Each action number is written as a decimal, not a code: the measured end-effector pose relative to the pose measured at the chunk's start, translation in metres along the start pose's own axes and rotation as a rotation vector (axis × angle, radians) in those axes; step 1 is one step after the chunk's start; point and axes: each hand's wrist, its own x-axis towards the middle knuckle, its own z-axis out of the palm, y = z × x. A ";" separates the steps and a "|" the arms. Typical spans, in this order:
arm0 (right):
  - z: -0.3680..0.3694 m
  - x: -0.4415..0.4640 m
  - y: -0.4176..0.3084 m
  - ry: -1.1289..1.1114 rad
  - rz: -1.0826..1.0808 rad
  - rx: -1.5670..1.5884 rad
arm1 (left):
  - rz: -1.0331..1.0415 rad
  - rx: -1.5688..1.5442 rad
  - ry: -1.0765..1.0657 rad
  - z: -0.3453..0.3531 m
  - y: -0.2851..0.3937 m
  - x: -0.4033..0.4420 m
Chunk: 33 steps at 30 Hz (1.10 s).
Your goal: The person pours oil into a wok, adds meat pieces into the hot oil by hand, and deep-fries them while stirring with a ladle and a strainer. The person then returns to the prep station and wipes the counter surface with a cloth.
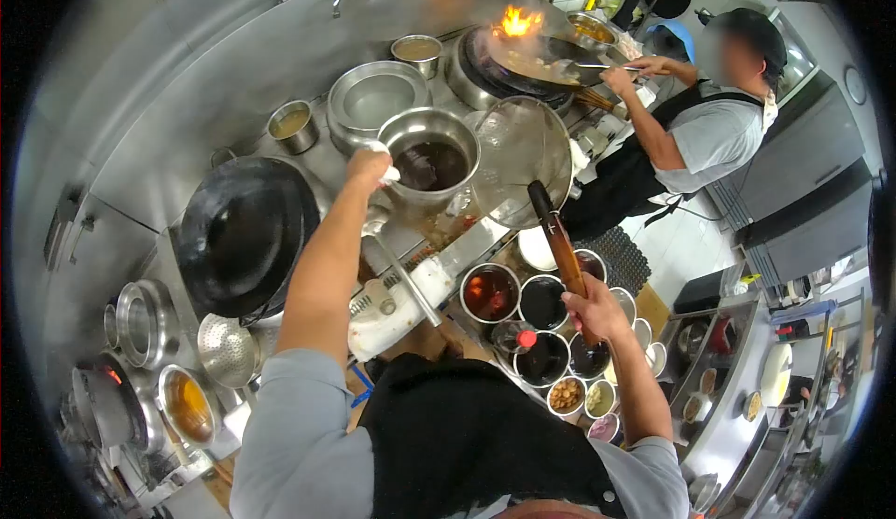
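My left hand (370, 166) is closed around a white cloth (390, 175) at the left rim of a steel pot (474, 161) with dark liquid in it. In my right hand (599, 310) is the wooden handle of a large mesh strainer (523, 150). The strainer's round mesh is beside the pot's right rim; whether they touch I cannot tell. Below the pot, a steel ladle (397, 262) lies with its handle toward me. Beneath the strainer handle stand several round containers of sauces, among them one with dark liquid and red pieces (490, 292).
A black wok (247, 239) sits at the left. Behind the pot is a wide steel basin (378, 99). At the right, a co-worker (709, 127) stirs a wok (537, 60) with flames (518, 21) at its edge. A red-capped bottle (513, 337) stands among the containers.
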 end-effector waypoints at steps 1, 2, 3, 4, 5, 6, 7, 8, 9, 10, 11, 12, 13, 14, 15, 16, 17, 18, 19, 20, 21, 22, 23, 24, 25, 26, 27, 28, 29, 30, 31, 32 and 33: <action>0.009 -0.007 -0.008 -0.010 0.001 0.031 | 0.027 0.024 0.003 -0.025 0.019 -0.015; 0.015 -0.011 -0.008 -0.040 -0.008 0.069 | 0.033 -0.036 0.050 -0.050 0.032 -0.027; 0.028 -0.022 -0.024 -0.051 -0.012 0.138 | 0.061 -0.019 0.085 -0.078 0.042 -0.031; 0.040 -0.024 -0.025 -0.072 -0.034 0.149 | 0.082 0.101 0.122 -0.112 0.068 -0.057; 0.050 -0.025 -0.026 -0.092 -0.056 0.161 | 0.121 0.225 0.165 -0.142 0.060 -0.025; 0.065 -0.029 -0.034 -0.109 -0.052 0.161 | 0.158 0.379 0.174 -0.177 0.085 -0.053; 0.082 -0.029 -0.039 -0.161 -0.055 0.187 | 0.192 0.506 0.217 -0.207 0.101 -0.066; 0.099 -0.028 -0.045 -0.209 -0.062 0.212 | 0.217 0.567 0.267 -0.238 0.109 -0.068; 0.115 -0.029 -0.049 -0.253 -0.067 0.237 | 0.169 0.671 0.254 -0.265 0.129 -0.093; 0.133 -0.023 -0.047 -0.329 -0.069 0.272 | 0.191 0.762 0.310 -0.290 0.137 -0.104; 0.153 -0.021 -0.050 -0.376 -0.077 0.261 | 0.217 0.851 0.368 -0.313 0.142 -0.111; 0.176 -0.015 -0.052 -0.457 -0.082 0.300 | 0.214 0.881 0.426 -0.332 0.140 -0.117; 0.200 -0.010 -0.053 -0.537 -0.085 0.340 | 0.210 0.911 0.482 -0.352 0.138 -0.121; 0.223 -0.003 -0.051 -0.594 -0.055 0.336 | 0.209 0.941 0.538 -0.371 0.136 -0.125; 0.246 0.005 -0.050 -0.649 -0.028 0.333 | 0.237 0.999 0.561 -0.390 0.130 -0.126; 0.270 0.010 -0.050 -0.688 -0.008 0.337 | 0.268 1.060 0.582 -0.408 0.117 -0.127; 0.295 0.019 -0.050 -0.772 -0.019 0.402 | 0.301 1.124 0.599 -0.425 0.106 -0.128; 0.321 0.029 -0.045 -0.832 0.001 0.431 | 0.264 1.159 0.591 -0.439 0.098 -0.130; 0.344 0.034 -0.047 -0.891 0.021 0.460 | 0.226 1.194 0.581 -0.454 0.088 -0.132; 0.364 0.037 -0.051 -0.928 0.008 0.454 | 0.224 1.238 0.581 -0.468 0.077 -0.134; 0.384 0.039 -0.061 -0.967 -0.002 0.446 | 0.219 1.282 0.579 -0.481 0.067 -0.136; 0.402 0.041 -0.069 -1.008 -0.011 0.435 | 0.202 1.288 0.594 -0.488 0.060 -0.144; 0.419 0.043 -0.075 -1.018 -0.009 0.431 | 0.182 1.292 0.608 -0.496 0.052 -0.153; 0.434 0.046 -0.079 -1.029 -0.006 0.423 | 0.161 1.293 0.624 -0.504 0.046 -0.159; 0.448 0.048 -0.083 -1.039 -0.002 0.414 | 0.138 1.298 0.647 -0.511 0.039 -0.163; 0.459 0.050 -0.088 -1.045 0.010 0.409 | 0.116 1.300 0.669 -0.517 0.032 -0.166; 0.469 0.053 -0.092 -1.050 0.002 0.382 | 0.093 1.301 0.688 -0.523 0.025 -0.165; 0.477 0.056 -0.095 -1.055 -0.007 0.353 | 0.068 1.294 0.688 -0.529 0.019 -0.163; 0.484 0.058 -0.099 -1.059 -0.015 0.322 | 0.043 1.286 0.688 -0.536 0.012 -0.161; 0.490 0.059 -0.103 -1.059 -0.012 0.313 | 0.019 1.277 0.689 -0.540 0.008 -0.159; 0.494 0.060 -0.107 -1.059 -0.009 0.304 | 0.028 1.272 0.687 -0.543 0.003 -0.158; 0.497 0.060 -0.110 -1.058 -0.006 0.295 | 0.038 1.267 0.685 -0.545 -0.002 -0.158; 0.500 0.060 -0.113 -1.047 -0.007 0.298 | 0.049 1.263 0.684 -0.546 -0.005 -0.157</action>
